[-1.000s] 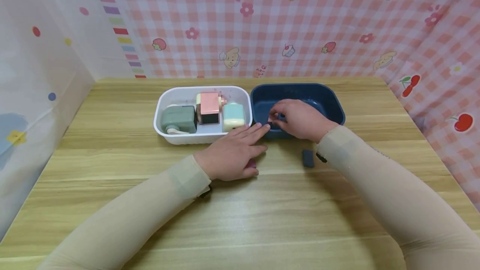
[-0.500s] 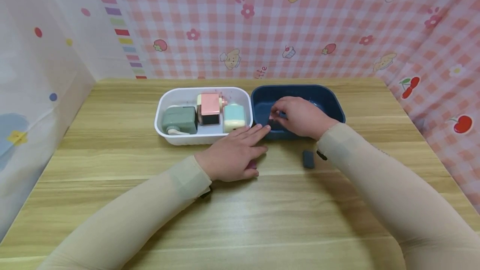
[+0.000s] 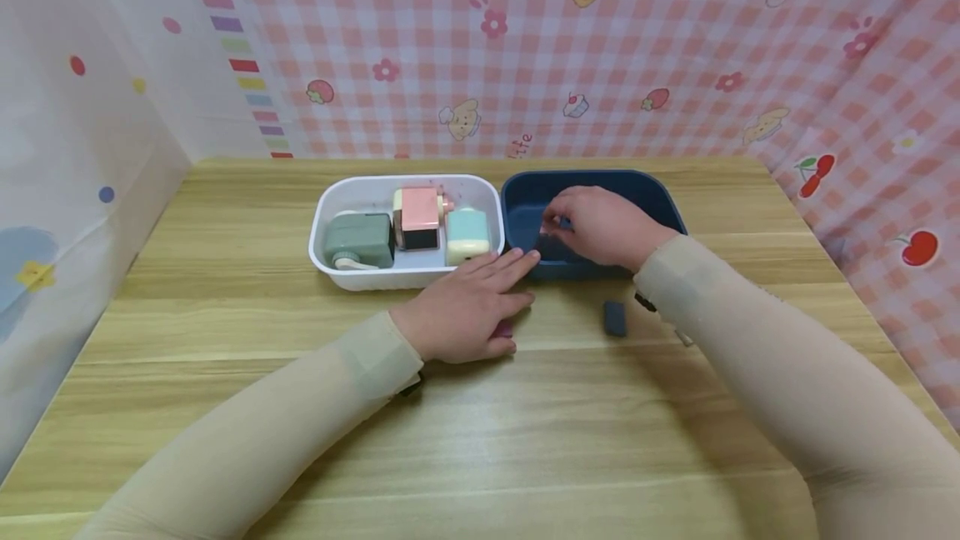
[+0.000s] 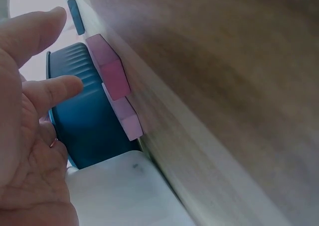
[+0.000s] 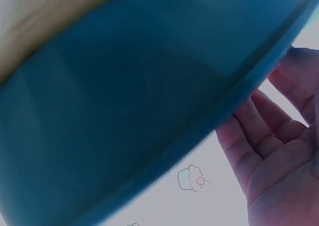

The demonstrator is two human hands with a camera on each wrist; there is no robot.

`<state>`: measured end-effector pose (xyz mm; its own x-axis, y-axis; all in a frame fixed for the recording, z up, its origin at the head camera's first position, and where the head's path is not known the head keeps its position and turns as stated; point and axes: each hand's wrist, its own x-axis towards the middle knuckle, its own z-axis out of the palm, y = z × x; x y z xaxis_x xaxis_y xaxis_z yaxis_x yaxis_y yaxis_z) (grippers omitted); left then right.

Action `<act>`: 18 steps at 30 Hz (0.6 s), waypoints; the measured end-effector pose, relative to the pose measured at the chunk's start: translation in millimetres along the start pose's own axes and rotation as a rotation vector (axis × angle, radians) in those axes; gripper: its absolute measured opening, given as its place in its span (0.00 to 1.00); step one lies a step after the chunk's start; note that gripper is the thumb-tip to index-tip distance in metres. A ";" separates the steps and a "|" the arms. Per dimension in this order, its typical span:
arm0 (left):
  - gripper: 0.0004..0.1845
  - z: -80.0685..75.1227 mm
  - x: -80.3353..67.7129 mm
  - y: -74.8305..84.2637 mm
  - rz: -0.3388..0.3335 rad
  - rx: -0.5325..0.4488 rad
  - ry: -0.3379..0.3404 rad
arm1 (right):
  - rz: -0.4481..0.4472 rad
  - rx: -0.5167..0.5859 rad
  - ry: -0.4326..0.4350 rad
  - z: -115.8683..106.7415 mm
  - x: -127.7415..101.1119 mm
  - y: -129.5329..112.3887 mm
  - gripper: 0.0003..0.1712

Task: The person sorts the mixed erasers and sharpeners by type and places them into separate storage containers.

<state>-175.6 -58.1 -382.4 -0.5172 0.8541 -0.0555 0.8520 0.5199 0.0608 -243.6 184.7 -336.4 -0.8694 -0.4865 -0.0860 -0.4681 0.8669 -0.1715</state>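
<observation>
My left hand (image 3: 465,300) lies flat on the wooden table with straight fingers; its fingertips reach the front corner of the dark blue bin (image 3: 660,190). A magenta block (image 3: 504,328) peeks out beside its thumb. In the left wrist view that magenta block (image 4: 109,66) and a paler pink block (image 4: 124,117) lie under the open palm (image 4: 25,126). My right hand (image 3: 592,223) hovers inside the blue bin with loosely bent fingers. The right wrist view shows its fingers (image 5: 259,141) with nothing in them, above the bin's rim (image 5: 149,111). A dark blue block (image 3: 615,317) lies on the table by my right wrist.
A white bin (image 3: 330,207) stands left of the blue one, touching it. It holds a grey-green box (image 3: 358,240), a pink box (image 3: 417,215) and a pale blue box (image 3: 467,233). Patterned cloth walls close in the table at the back and sides.
My right hand has risen a little and drawn back over the blue bin. The left hand and the blocks on the table have not moved.
</observation>
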 end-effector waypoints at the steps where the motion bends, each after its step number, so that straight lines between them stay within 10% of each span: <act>1: 0.33 0.0 -0.1 0.0 -0.001 -0.001 -0.001 | 0.000 -0.001 -0.006 -1.3 0.4 0.1 0.13; 18: 0.33 -1.1 -0.7 0.8 -0.005 -0.008 -0.005 | -0.024 -0.051 -0.166 -17.3 20.7 -4.6 0.10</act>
<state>-174.7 -58.3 -381.2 -0.5211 0.8513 -0.0612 0.8487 0.5244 0.0683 -262.2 172.6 -320.4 -0.8219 -0.5147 -0.2441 -0.4994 0.8572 -0.1259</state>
